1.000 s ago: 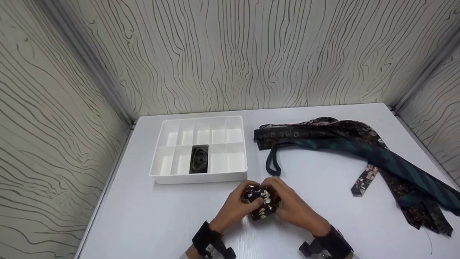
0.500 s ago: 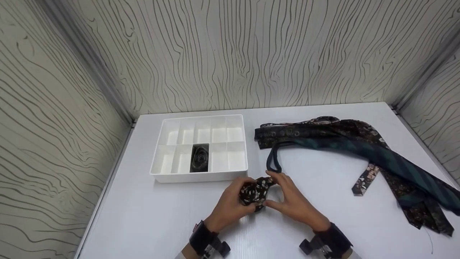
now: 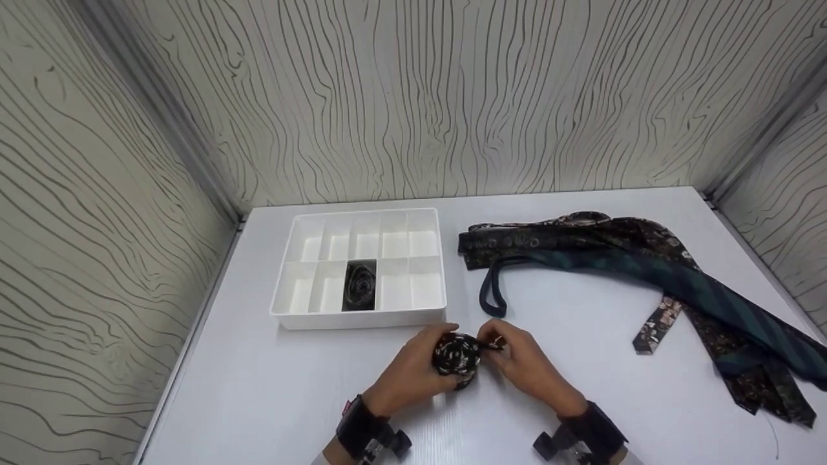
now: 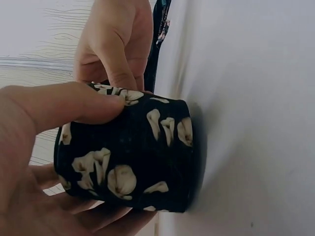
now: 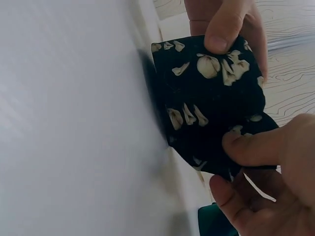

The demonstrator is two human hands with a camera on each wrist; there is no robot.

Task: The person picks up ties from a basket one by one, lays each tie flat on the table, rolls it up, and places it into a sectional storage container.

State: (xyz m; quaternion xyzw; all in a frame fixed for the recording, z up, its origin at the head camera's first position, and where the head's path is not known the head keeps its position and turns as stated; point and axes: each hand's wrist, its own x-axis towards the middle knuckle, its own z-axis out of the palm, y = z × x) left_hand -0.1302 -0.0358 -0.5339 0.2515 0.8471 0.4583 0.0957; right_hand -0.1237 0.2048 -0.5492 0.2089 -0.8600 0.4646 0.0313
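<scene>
A black necktie with pale floral print (image 3: pixel 457 355) is wound into a thick roll, its spiral edge facing up close over the white table. My left hand (image 3: pixel 413 368) grips the roll from the left, thumb on the near side and fingers round the far side. In the left wrist view the rolled tie (image 4: pixel 128 152) shows its patterned outer layer under my thumb. My right hand (image 3: pixel 523 361) pinches the tie's loose end at the roll's right side. That pointed end (image 5: pixel 211 157) sticks out between thumb and fingers in the right wrist view.
A white divided tray (image 3: pixel 362 318) stands behind my left hand, with a dark rolled tie (image 3: pixel 359 285) in one front compartment. Several dark floral ties (image 3: pixel 646 236) and a green striped tie (image 3: pixel 711 290) lie across the table's right side. A patterned wall panel (image 3: pixel 426 97) rises behind.
The roll has turned in my hands so its spiral faces up. My right hand has shifted from cupping the roll, through a spread thumb and fingers, to pinching the loose end.
</scene>
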